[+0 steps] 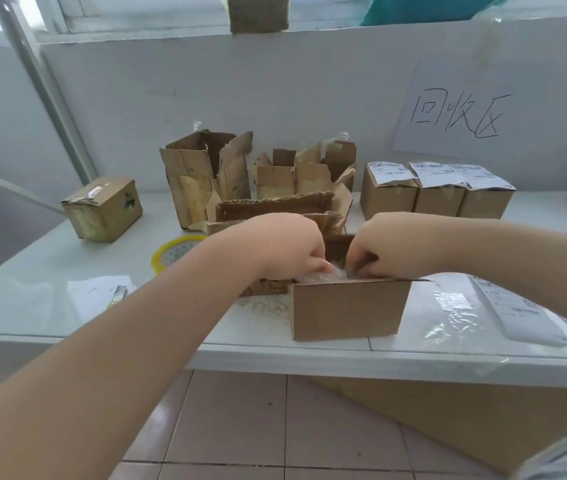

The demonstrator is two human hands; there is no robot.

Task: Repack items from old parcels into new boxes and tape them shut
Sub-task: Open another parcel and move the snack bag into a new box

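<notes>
Both hands grip one thing: left hand (pixel 289 247) and right hand (pixel 389 247) curl their fingers onto the plastic-wrapped item (pixel 327 273), seated inside the open new box (pixel 348 311) at the table (pixel 33 271) front edge. Torn old parcels (pixel 206 174) stand behind it.

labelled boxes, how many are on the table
3, side by side at the back right: left box, middle box, right box. More could sit out of frame to the right.
</notes>
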